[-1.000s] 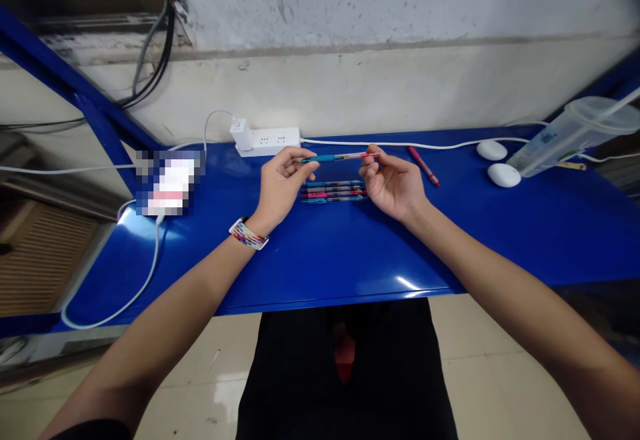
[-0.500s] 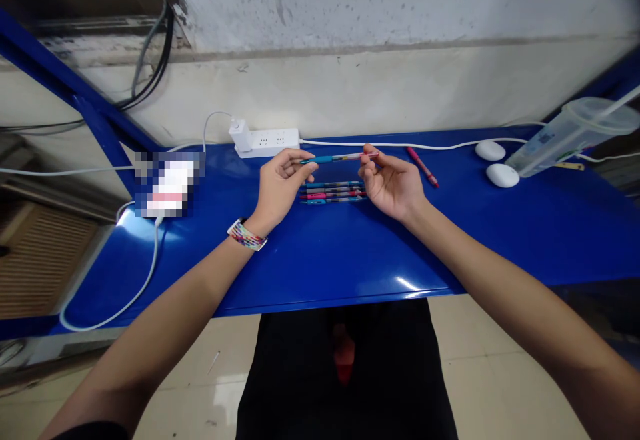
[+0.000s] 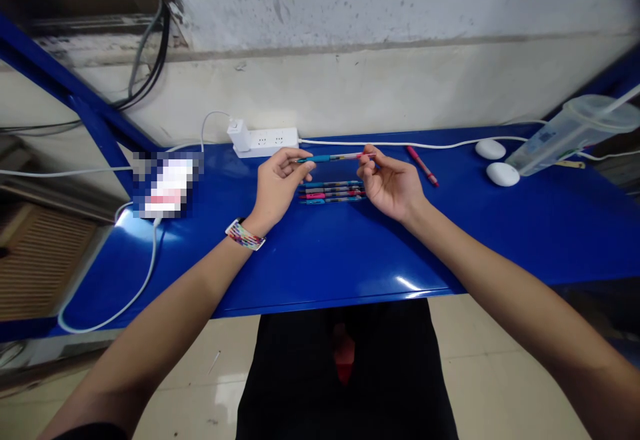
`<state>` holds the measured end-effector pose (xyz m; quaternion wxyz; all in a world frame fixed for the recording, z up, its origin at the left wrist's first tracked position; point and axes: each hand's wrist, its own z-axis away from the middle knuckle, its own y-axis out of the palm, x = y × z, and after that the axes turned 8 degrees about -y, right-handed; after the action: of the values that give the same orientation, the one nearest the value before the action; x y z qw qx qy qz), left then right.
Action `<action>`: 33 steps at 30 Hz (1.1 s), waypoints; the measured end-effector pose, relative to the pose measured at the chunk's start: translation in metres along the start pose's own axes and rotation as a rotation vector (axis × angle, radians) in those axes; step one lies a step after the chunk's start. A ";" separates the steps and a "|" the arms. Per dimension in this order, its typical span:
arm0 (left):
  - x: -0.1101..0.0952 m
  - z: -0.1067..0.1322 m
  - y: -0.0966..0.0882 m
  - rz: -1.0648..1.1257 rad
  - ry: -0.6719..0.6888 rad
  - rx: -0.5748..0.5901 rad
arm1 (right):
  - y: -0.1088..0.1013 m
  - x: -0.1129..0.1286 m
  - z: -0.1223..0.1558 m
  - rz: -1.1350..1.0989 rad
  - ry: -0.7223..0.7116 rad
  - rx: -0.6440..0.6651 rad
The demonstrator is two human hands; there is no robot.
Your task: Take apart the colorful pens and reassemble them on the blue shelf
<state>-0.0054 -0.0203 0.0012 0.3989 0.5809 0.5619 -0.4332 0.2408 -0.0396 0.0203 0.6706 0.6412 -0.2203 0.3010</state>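
While both hands hold it level above the blue tabletop [image 3: 320, 253], the blue-gripped pen [image 3: 323, 158] lies crosswise, its two ends partly covered by fingers. The left hand [image 3: 277, 183] pinches its blue end between thumb and fingers; the right hand [image 3: 395, 187] has its thumb and fingertips closed on the reddish end. Just nearer the body lies a row of pens [image 3: 333, 192], their right ends hidden behind the right hand. A red pen [image 3: 423, 166] rests beyond that hand, near two white rounded objects [image 3: 503, 174] too plain to identify. The translucent container [image 3: 555, 137] leans at far right, its straw cut off by the picture's edge. Pixelation blurs the phone-like device [image 3: 170, 183] at left.
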 end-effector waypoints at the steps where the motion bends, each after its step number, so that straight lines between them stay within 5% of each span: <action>1: 0.000 0.000 0.000 -0.001 0.003 -0.001 | 0.001 0.000 0.001 0.002 -0.002 -0.002; 16: 0.002 0.000 0.000 -0.040 0.024 0.005 | -0.008 -0.006 -0.002 0.263 -0.148 0.087; 33: 0.002 -0.001 -0.001 0.007 0.028 0.010 | -0.005 -0.007 0.004 0.139 -0.089 0.124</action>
<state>-0.0063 -0.0192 -0.0001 0.3897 0.5908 0.5634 -0.4263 0.2395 -0.0440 0.0126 0.5967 0.6774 -0.2747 0.3311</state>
